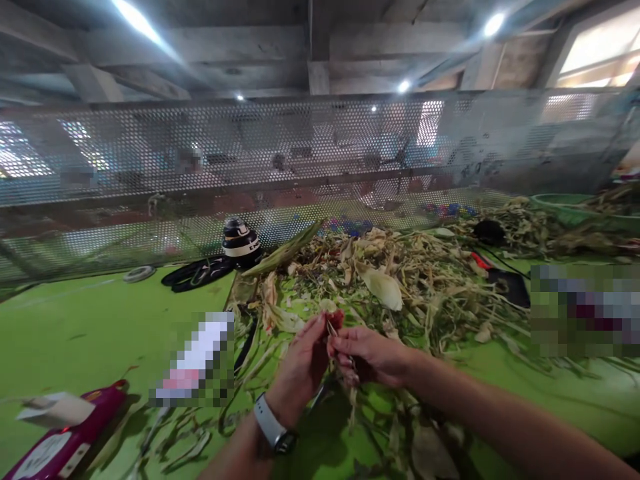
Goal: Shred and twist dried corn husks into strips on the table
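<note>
My left hand (305, 357), with a white-strapped watch (270, 425) at its wrist, is closed near the middle of the view. Its fingertips grip a dark red, flower-like head (336, 319). Thin pale stems run down from that head into my right hand (367, 353), whose thumb and fingers are pinched around them. Both hands are almost touching above the green tabletop (327, 437). Behind them spreads a heap of dried stems and leaves (420, 287), with a broad pale husk-like leaf (381, 283) on top. The exact kind of plant held is too small to tell.
A black jar-like object (241, 243) and a coiled black cable (197, 272) stand left of the heap. A purple device (65, 437) lies at the lower left. A perforated metal screen (300, 153) runs along the back; a green basket (563, 207) is far right.
</note>
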A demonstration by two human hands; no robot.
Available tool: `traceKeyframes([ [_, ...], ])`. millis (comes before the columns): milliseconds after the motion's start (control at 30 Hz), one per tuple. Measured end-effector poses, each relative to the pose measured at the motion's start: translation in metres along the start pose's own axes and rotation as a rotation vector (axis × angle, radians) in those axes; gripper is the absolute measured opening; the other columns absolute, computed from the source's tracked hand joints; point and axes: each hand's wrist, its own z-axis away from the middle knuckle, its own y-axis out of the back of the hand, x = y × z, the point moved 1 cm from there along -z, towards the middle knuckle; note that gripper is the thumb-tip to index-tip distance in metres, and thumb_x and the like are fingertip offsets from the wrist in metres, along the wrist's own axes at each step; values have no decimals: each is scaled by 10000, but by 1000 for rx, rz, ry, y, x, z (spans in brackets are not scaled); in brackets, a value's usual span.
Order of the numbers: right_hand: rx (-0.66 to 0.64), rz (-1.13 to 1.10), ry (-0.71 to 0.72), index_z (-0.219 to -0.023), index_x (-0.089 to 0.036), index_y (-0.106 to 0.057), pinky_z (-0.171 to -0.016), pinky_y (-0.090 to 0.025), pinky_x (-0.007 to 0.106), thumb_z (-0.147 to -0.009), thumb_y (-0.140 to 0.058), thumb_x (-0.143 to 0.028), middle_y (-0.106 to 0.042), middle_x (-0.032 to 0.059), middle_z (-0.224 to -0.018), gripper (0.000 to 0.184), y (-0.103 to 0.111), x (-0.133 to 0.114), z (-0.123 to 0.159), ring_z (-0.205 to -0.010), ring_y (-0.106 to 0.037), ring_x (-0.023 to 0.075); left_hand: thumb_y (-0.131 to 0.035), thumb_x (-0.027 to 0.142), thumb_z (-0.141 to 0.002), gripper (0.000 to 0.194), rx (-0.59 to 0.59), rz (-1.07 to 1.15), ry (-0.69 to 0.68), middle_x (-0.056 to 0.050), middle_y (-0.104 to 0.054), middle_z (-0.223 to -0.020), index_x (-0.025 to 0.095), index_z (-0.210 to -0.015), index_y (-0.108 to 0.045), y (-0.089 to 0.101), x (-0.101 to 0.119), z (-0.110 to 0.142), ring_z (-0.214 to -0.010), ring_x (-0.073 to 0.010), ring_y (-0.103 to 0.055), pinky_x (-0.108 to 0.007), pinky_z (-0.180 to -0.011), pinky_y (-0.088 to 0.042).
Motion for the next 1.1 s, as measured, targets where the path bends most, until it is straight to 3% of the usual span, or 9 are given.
traceKeyframes([
  [100,-26,138,-25,-769,-126,-574,-500,-396,215,-681,-702,-446,-552,-48,-546,356,6,-7,2,-476,-528,79,-637,181,-731,62,62,61,-72,-1,-662,-751,179,-783,-604,0,13,2,-597,-97,-587,-196,-573,-481],
  [233,131,423,113,-751,-120,-610,-633,-417,252,-691,-680,-449,-627,-7,-649,342,13,-23,4,-612,-565,111,-643,168,-724,66,136,12,-112,58,-582,-604,182,-727,-579,-4,26,7,-565,-73,-569,-174,-593,-485],
  [300,185,458,219,-761,-120,-633,-722,-408,276,-738,-625,-459,-644,12,-728,340,12,-28,5,-728,-574,137,-668,201,-704,94,89,-91,-84,68,-544,-556,177,-726,-579,-6,26,9,-497,-63,-522,-163,-518,-459],
  [400,159,396,308,-759,-116,-645,-784,-396,305,-768,-592,-463,-648,24,-752,351,7,-26,5,-774,-575,152,-712,268,-662,183,-26,-258,-21,63,-521,-525,154,-728,-584,-9,21,13,-412,-38,-432,-132,-379,-336],
  [500,163,273,319,-735,-115,-645,-721,-422,302,-733,-639,-458,-642,15,-672,343,5,-19,3,-675,-581,141,-738,302,-631,245,-66,-326,37,55,-522,-529,135,-723,-584,-9,17,13,-396,-16,-393,-112,-358,-254],
  [733,255,-12,321,-718,-110,-671,-556,-387,199,-598,-786,-330,-643,-4,-637,277,16,-11,-5,-536,-530,65,-727,334,-643,249,-103,-430,82,33,-544,-552,130,-693,-592,-1,18,8,-416,-16,-359,-133,-392,-232],
  [867,282,32,347,-643,-108,-665,-533,-400,232,-604,-769,-373,-631,2,-571,287,16,-11,-5,-506,-540,96,-646,386,-715,257,-153,-688,-31,21,-549,-590,133,-758,-631,1,21,5,-463,-45,-360,-170,-427,-235],
  [967,348,104,357,-607,-107,-665,-520,-391,234,-580,-778,-372,-623,-1,-557,290,15,-10,-5,-498,-521,93,-585,397,-760,278,-225,-935,-149,25,-502,-574,130,-697,-630,2,23,4,-505,-70,-348,-197,-459,-253],
  [1100,410,289,389,-574,-113,-663,-497,-353,215,-582,-768,-383,-573,-28,-512,290,18,-14,-5,-483,-460,69,-542,374,-792,282,-216,-1043,-207,34,-445,-558,139,-646,-597,4,21,4,-523,-81,-339,-203,-467,-265],
])
